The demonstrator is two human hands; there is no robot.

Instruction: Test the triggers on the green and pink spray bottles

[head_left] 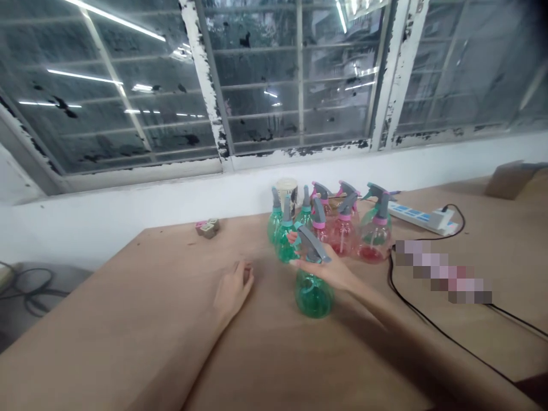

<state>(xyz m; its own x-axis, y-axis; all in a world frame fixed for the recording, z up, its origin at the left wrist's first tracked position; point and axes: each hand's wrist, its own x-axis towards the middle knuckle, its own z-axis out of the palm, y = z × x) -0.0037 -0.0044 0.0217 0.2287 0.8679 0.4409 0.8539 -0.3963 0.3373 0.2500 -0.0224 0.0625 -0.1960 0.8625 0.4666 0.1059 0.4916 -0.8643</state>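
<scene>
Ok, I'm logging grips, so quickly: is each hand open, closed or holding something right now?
Left hand: loosely curled at the tabletop, nothing visible in it; fully closed or not, can't tell.
Right hand: holding the nearest green spray bottle.

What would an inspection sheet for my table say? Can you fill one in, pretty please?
Surface: brown table, wood-toned.
Things in use: green spray bottle in front, other spray bottles, green and pink, grouped behind.
Clutter: small blocks, cup, brown box.
Hands: right hand around the front bottle's neck; left hand loosely curled, nothing seen in it.
Cables: black cable plugged into power strip; dark cables far left.
Surroundings: windows with flaking frames, white wall.
</scene>
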